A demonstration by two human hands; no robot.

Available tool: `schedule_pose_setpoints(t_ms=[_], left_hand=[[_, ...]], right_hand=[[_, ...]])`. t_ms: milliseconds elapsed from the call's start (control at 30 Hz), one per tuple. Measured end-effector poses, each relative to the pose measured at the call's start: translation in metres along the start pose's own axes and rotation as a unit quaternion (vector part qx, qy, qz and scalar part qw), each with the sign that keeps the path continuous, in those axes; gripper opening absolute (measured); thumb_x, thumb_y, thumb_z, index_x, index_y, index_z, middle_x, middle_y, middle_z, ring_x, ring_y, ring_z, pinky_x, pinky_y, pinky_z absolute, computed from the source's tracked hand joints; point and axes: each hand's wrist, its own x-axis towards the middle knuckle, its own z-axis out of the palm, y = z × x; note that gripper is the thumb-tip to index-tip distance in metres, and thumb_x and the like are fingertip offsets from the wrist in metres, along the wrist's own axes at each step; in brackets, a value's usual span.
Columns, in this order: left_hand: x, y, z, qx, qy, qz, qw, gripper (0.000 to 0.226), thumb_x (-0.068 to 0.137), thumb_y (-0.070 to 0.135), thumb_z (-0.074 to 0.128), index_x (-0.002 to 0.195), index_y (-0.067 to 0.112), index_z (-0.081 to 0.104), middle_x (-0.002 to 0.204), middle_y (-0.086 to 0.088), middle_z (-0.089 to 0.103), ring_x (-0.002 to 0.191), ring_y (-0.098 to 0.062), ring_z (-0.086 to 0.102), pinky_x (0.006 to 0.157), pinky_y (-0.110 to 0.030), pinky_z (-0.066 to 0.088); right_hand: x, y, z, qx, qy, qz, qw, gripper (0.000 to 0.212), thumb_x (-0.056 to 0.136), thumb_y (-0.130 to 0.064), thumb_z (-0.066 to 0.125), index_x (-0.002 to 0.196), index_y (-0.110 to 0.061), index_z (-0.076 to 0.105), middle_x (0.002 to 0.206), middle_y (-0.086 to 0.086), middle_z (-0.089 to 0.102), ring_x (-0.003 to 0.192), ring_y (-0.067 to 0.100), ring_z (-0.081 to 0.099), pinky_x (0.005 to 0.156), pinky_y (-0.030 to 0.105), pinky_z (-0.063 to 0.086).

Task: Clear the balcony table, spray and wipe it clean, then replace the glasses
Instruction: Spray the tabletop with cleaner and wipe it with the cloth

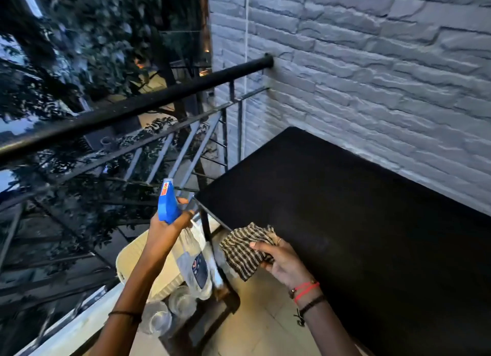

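The black balcony table [345, 209] stands against the grey brick wall, with nothing on its top. My left hand [166, 229] grips a clear spray bottle [196, 265] by its blue trigger head, just left of the table's near corner. My right hand [281, 262] holds a crumpled black-and-cream checked cloth [244, 249] at the table's front edge. Clear glasses [170, 310] stand low on a dark surface below and left of the table, under the bottle.
A black railing [132, 108] with slanted bars runs along the left, with trees beyond. The grey brick wall [372, 76] backs the table. A cream woven seat [138, 260] sits below my left arm. Beige floor tiles [260, 323] show underneath.
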Motion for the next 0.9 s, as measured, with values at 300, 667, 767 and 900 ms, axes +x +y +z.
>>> schedule_pose_setpoints(t_ms=[300,667,767,900], left_hand=[[0.063,-0.048,-0.105,0.03,0.124,0.012,0.992,0.018,0.086,-0.005,0.059,0.098,0.007,0.055,0.074,-0.003,0.056,0.057,-0.001,0.054,0.055,-0.011,0.045],[0.096,-0.16,-0.136,0.016,0.151,-0.024,0.988,0.017,0.09,0.001,0.059,0.104,0.004,0.05,0.083,-0.005,0.057,0.069,-0.004,0.057,0.063,-0.008,0.046],[0.102,-0.193,-0.139,0.011,0.142,-0.055,0.988,0.021,0.087,0.022,0.068,0.101,0.016,0.053,0.091,-0.007,0.062,0.08,-0.013,0.06,0.071,-0.023,0.051],[0.108,-0.235,-0.142,-0.011,0.163,-0.102,0.981,0.036,0.071,0.049,0.074,0.099,0.039,0.055,0.096,0.002,0.062,0.088,-0.018,0.061,0.08,-0.036,0.052]], right_hand=[[0.091,0.028,0.111,-0.048,-0.02,0.057,0.997,0.028,0.071,-0.002,0.074,0.092,-0.017,0.066,0.084,0.001,0.071,0.085,0.018,0.065,0.078,0.034,0.049],[0.177,0.071,0.171,-0.119,0.012,0.13,0.984,0.018,0.077,-0.004,0.07,0.082,-0.018,0.06,0.079,0.003,0.062,0.075,0.016,0.059,0.063,0.028,0.051],[0.199,0.086,0.176,-0.132,0.027,0.138,0.981,0.021,0.076,-0.002,0.07,0.081,-0.017,0.057,0.073,0.002,0.058,0.071,0.015,0.056,0.063,0.03,0.051],[0.222,0.104,0.175,-0.134,0.032,0.158,0.978,0.021,0.077,-0.002,0.068,0.085,-0.017,0.057,0.072,0.001,0.055,0.071,0.016,0.054,0.066,0.03,0.051]])
